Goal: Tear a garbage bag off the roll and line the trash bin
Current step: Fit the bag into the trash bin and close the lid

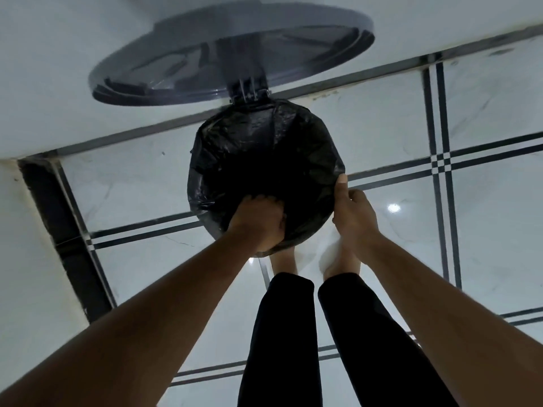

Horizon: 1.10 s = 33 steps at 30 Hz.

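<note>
A black garbage bag (264, 154) lies stretched over the round mouth of the trash bin, covering its rim all around. The bin's grey lid (232, 51) stands open, hinged at the far side against the wall. My left hand (257, 221) is closed around the near rim, gripping the bag's plastic there. My right hand (351, 214) holds the bag's edge at the bin's right rim, thumb up against the plastic. The bin's body is hidden under the bag. No roll is visible.
White floor tiles (484, 218) with dark double stripes surround the bin. A white wall (58, 83) runs behind it, and a dark strip marks the left corner. My bare feet and black trousers (308, 333) are just below the bin.
</note>
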### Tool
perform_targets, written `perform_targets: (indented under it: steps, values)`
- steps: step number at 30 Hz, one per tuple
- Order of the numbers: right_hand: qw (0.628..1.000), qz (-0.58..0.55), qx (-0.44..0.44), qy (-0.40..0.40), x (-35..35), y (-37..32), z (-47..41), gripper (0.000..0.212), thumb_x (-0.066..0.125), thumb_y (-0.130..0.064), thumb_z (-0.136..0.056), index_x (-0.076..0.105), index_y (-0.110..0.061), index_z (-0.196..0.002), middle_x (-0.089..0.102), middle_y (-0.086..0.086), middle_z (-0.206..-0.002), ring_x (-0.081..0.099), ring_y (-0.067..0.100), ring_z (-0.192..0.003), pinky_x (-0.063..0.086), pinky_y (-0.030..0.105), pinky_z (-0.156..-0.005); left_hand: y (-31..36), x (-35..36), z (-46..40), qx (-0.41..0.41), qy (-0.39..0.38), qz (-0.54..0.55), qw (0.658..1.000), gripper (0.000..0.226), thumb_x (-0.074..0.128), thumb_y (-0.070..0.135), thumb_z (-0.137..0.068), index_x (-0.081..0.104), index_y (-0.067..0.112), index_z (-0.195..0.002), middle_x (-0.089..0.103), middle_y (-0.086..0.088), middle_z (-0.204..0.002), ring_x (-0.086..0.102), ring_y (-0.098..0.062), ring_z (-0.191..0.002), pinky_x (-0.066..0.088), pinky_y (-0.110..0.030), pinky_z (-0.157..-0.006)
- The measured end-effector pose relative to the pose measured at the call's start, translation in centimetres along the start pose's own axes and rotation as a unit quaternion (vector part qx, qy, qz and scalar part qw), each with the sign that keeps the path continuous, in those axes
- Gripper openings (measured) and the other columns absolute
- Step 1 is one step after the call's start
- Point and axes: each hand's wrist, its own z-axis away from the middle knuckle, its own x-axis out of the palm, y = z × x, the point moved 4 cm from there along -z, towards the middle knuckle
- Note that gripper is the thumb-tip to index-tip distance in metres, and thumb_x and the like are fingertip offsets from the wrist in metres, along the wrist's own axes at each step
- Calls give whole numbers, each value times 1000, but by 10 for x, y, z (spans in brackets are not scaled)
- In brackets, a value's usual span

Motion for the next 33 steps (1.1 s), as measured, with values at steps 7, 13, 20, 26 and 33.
perform_targets:
  steps: [7,13,20,26,33]
  values:
    - [999,36,-32,-9,-13,-18,9,75,22,-82,-105,59,-26,-139,61,-6,-115,60,26,-115,48,61,-114,-53,-36,-19,-49,-139,-270,952,74,19,58,-111,17,15,-171,25,-16,-176,17,-36,-165,-2,-63,-131]
    - [999,24,-41,13,-22,-25,10,50,40,-65,-110,59,-20,-123,66,-5,-111,64,27,-113,51,50,-105,-49,-65,-6,58,-5,-287,956,51,47,43,-104,58,16,-146,63,-10,-147,55,-31,-139,30,-54,-122]
    - [979,-13,-188,84,-26,-75,23,43,50,-21,-108,54,-15,-151,60,10,-147,54,28,-139,46,41,-112,-44,-90,-25,-39,-20,283,958,43,51,35,-108,62,18,-145,66,-11,-147,60,-34,-136,47,-38,-115]
    - [950,43,-297,84,-19,-108,27,48,51,-23,-111,50,-16,-158,53,12,-156,50,34,-142,40,41,-108,-23,-117,-55,-64,20,378,923,48,58,13,-97,63,17,-145,68,-12,-140,64,-31,-129,50,-30,-100]
    - [901,192,-371,113,-1,-111,53,57,51,-29,-98,57,-9,-151,50,20,-160,48,42,-146,45,57,-117,-27,-74,-5,-101,-36,340,934,24,52,24,-100,68,11,-89,75,-16,-108,70,-40,-109,49,-34,-83]
